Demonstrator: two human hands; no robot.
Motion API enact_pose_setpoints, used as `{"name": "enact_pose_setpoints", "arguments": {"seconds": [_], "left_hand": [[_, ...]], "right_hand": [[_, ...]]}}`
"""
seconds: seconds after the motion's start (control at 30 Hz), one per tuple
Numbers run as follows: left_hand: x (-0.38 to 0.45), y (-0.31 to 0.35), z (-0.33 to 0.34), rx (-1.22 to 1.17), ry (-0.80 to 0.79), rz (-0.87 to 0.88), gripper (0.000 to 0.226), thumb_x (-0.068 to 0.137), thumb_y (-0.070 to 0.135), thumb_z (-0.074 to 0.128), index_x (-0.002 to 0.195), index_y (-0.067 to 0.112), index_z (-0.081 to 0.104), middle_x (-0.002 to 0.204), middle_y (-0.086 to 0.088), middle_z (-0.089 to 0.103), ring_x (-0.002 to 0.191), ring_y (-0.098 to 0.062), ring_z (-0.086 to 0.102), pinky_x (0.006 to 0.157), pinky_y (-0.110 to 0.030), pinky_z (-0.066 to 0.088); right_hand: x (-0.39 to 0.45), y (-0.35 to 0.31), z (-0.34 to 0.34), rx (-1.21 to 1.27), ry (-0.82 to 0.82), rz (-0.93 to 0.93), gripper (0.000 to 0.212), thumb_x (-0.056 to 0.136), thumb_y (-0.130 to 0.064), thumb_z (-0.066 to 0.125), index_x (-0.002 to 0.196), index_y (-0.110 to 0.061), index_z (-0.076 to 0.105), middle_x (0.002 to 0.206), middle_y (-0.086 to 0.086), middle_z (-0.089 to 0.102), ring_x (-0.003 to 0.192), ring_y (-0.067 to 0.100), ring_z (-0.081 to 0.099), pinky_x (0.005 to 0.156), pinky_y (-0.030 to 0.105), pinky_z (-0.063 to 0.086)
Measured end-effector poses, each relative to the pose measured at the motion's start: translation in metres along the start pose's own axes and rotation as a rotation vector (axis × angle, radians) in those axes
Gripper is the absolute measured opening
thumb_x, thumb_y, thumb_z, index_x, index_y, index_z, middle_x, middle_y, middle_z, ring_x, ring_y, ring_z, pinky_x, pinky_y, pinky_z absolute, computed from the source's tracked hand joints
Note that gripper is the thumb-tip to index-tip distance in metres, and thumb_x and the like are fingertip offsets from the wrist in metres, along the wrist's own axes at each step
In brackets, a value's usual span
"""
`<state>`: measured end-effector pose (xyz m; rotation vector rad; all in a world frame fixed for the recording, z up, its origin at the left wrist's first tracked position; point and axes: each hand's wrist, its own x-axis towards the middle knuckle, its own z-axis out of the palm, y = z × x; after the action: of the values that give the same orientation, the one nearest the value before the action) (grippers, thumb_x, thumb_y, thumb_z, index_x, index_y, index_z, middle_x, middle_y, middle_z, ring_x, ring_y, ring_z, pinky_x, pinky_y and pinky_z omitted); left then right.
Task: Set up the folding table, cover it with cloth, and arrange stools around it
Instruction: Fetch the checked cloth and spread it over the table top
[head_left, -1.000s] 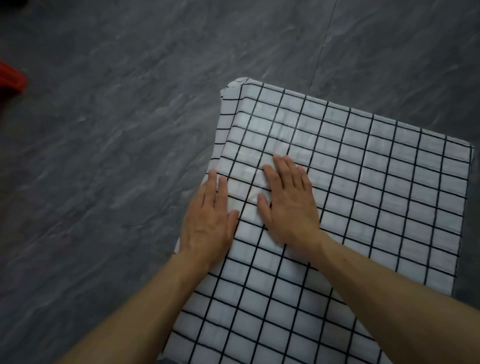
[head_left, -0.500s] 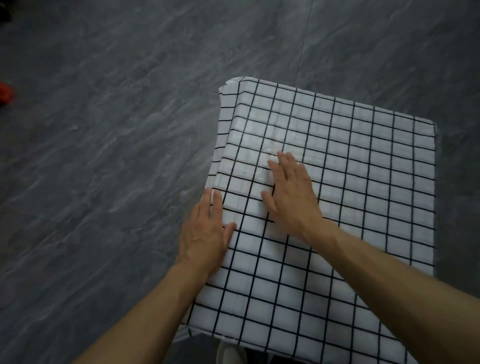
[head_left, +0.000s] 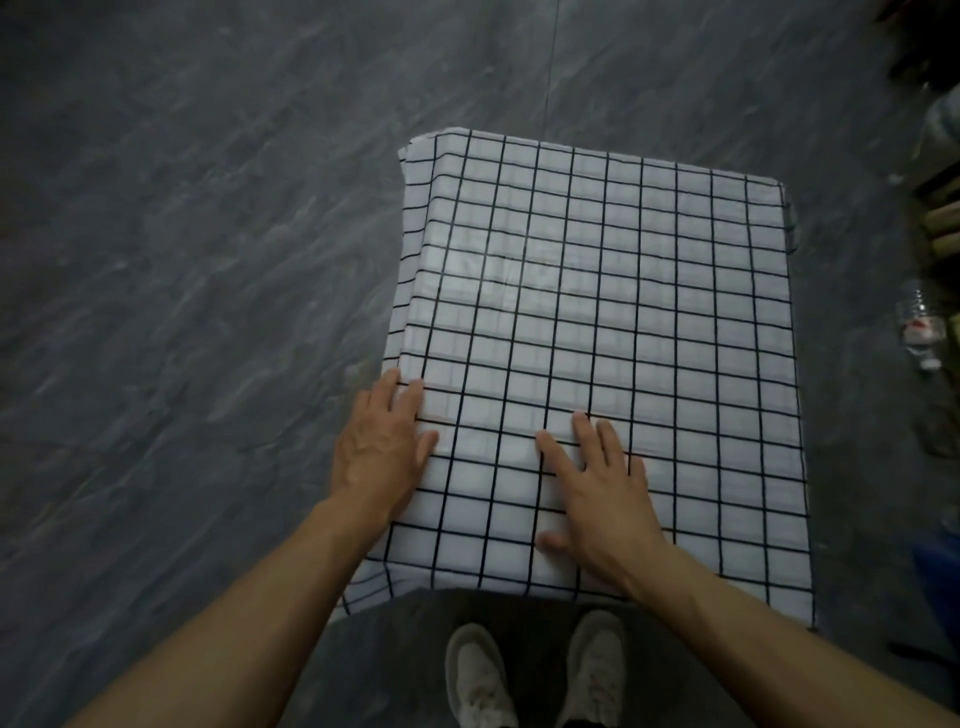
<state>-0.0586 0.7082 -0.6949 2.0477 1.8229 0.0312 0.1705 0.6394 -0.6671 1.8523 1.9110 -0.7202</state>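
A white cloth with a black grid (head_left: 623, 312) covers the whole top of the folding table and hangs a little over its edges. The table itself is hidden under the cloth. My left hand (head_left: 382, 447) lies flat on the cloth at the table's left edge, fingers together. My right hand (head_left: 597, 488) lies flat on the cloth near the front edge, fingers slightly spread. Neither hand grips anything. No stool is in view.
Dark grey marbled floor (head_left: 182, 260) surrounds the table. My two light shoes (head_left: 535, 675) stand just in front of the table. A clear plastic bottle (head_left: 922, 327) lies on the floor to the right, with dark clutter (head_left: 935, 208) along the right edge.
Both hands have slid back along the cloth toward the table's front edge. The view has tilted down, so my shoes show and the red object at far left is gone.
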Motion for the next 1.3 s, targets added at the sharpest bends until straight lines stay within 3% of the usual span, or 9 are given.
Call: {"name": "enact_pose_setpoints", "arguments": {"seconds": [0.2, 0.33, 0.4, 0.57, 0.7, 0.8, 0.97, 1.07, 1.3], "left_hand": [[-0.085, -0.020, 0.015, -0.022, -0.032, 0.035, 0.063, 0.083, 0.023, 0.075, 0.138, 0.010, 0.049, 0.140, -0.016, 0.049, 0.115, -0.032, 0.053, 0.094, -0.043, 0.053], [-0.119, -0.030, 0.014, -0.057, -0.048, 0.038, 0.060, 0.077, 0.016, 0.081, 0.131, 0.005, 0.057, 0.103, -0.011, 0.066, 0.081, -0.028, 0.065, 0.067, -0.036, 0.056], [-0.123, -0.035, 0.010, -0.034, -0.064, 0.027, 0.057, 0.077, 0.019, 0.082, 0.128, 0.009, 0.060, 0.096, -0.009, 0.067, 0.074, -0.028, 0.065, 0.061, -0.035, 0.056], [-0.110, -0.030, 0.001, 0.025, -0.030, 0.114, 0.045, 0.067, 0.017, 0.085, 0.107, 0.014, 0.063, 0.116, -0.008, 0.061, 0.100, -0.029, 0.058, 0.072, -0.041, 0.057], [-0.101, -0.011, 0.003, 0.039, -0.101, 0.251, 0.055, 0.062, 0.022, 0.087, 0.111, 0.019, 0.061, 0.132, -0.008, 0.055, 0.115, -0.029, 0.053, 0.082, -0.041, 0.056], [-0.096, 0.000, 0.008, 0.052, -0.165, 0.318, 0.058, 0.063, 0.025, 0.086, 0.115, 0.020, 0.060, 0.138, -0.007, 0.051, 0.120, -0.029, 0.051, 0.083, -0.043, 0.056], [-0.090, 0.003, 0.003, 0.099, -0.191, 0.307, 0.057, 0.057, 0.030, 0.089, 0.106, 0.023, 0.061, 0.134, -0.001, 0.050, 0.113, -0.025, 0.052, 0.067, -0.039, 0.056], [-0.087, 0.017, 0.003, 0.185, -0.187, 0.273, 0.053, 0.052, 0.023, 0.088, 0.097, 0.018, 0.059, 0.121, -0.002, 0.052, 0.100, -0.025, 0.053, 0.053, -0.033, 0.047], [-0.091, 0.047, 0.012, 0.326, -0.200, 0.171, 0.056, 0.046, -0.002, 0.079, 0.097, 0.008, 0.057, 0.112, -0.013, 0.051, 0.093, -0.031, 0.051, 0.052, -0.037, 0.052]], "right_hand": [[-0.002, -0.001, 0.002, 0.006, 0.005, 0.016, 0.110, 0.077, -0.057, 0.071, 0.152, -0.039, -0.007, 0.161, 0.005, -0.023, 0.149, 0.034, -0.018, 0.117, 0.060, 0.015], [-0.003, -0.001, 0.001, 0.006, 0.008, 0.019, 0.110, 0.078, -0.057, 0.071, 0.153, -0.039, -0.008, 0.161, 0.005, -0.024, 0.149, 0.034, -0.018, 0.117, 0.061, 0.014], [-0.003, 0.000, 0.002, 0.006, 0.014, 0.013, 0.110, 0.078, -0.057, 0.071, 0.153, -0.039, -0.008, 0.162, 0.005, -0.023, 0.149, 0.034, -0.018, 0.117, 0.061, 0.014], [-0.005, 0.003, 0.006, 0.015, 0.039, -0.015, 0.108, 0.080, -0.058, 0.068, 0.154, -0.036, -0.007, 0.162, 0.008, -0.022, 0.149, 0.033, -0.019, 0.119, 0.058, 0.009], [-0.021, 0.003, 0.017, -0.002, 0.066, -0.131, 0.106, 0.080, -0.064, 0.064, 0.156, -0.032, -0.002, 0.163, 0.010, -0.020, 0.149, 0.031, -0.019, 0.121, 0.051, 0.000], [-0.031, 0.004, 0.030, -0.055, 0.032, -0.186, 0.113, 0.076, -0.067, 0.065, 0.154, -0.033, -0.008, 0.161, 0.008, -0.026, 0.147, 0.032, -0.025, 0.121, 0.051, -0.003], [-0.032, 0.020, 0.040, -0.087, 0.045, -0.197, 0.115, 0.078, -0.064, 0.067, 0.152, -0.036, -0.017, 0.159, 0.007, -0.032, 0.145, 0.031, -0.029, 0.120, 0.057, -0.003], [-0.039, 0.040, 0.042, -0.118, 0.040, -0.204, 0.117, 0.079, -0.056, 0.071, 0.152, -0.035, -0.018, 0.158, 0.007, -0.033, 0.144, 0.033, -0.031, 0.117, 0.062, -0.004], [-0.066, 0.115, 0.045, -0.129, -0.015, -0.080, 0.125, 0.076, -0.046, 0.078, 0.149, -0.042, -0.022, 0.155, 0.003, -0.039, 0.143, 0.032, -0.035, 0.115, 0.066, -0.001]]}}
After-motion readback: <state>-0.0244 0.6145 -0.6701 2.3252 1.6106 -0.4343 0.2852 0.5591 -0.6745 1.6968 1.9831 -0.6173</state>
